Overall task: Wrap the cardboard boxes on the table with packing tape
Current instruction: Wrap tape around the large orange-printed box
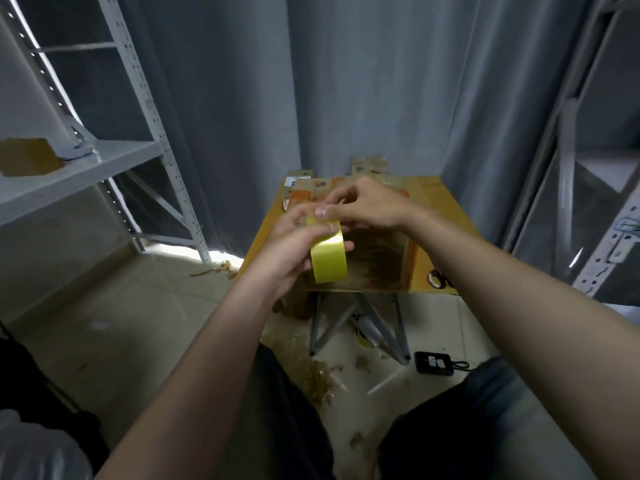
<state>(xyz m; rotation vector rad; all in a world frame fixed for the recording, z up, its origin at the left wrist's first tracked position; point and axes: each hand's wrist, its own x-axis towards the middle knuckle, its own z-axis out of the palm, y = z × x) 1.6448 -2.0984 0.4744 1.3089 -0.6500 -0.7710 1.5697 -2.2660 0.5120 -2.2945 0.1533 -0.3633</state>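
A roll of yellow packing tape (328,259) is held above the small yellow table (438,216). My left hand (287,252) grips the roll from its left side, fingers curled round it. My right hand (363,202) reaches over from the right, its thumb and fingers pinching at the top edge of the roll. Under both hands a cardboard box (377,261) stands on the table, its near face streaked with old tape. Flattened cardboard pieces (369,165) lie at the table's far edge, partly hidden by my right hand.
A small dark object (437,278) lies at the table's near right corner. Crumpled tape scraps (320,379) and a black device with a cable (434,362) lie on the tiled floor. White metal shelving (104,161) on the left holds a cardboard box (29,156). Grey curtains hang behind.
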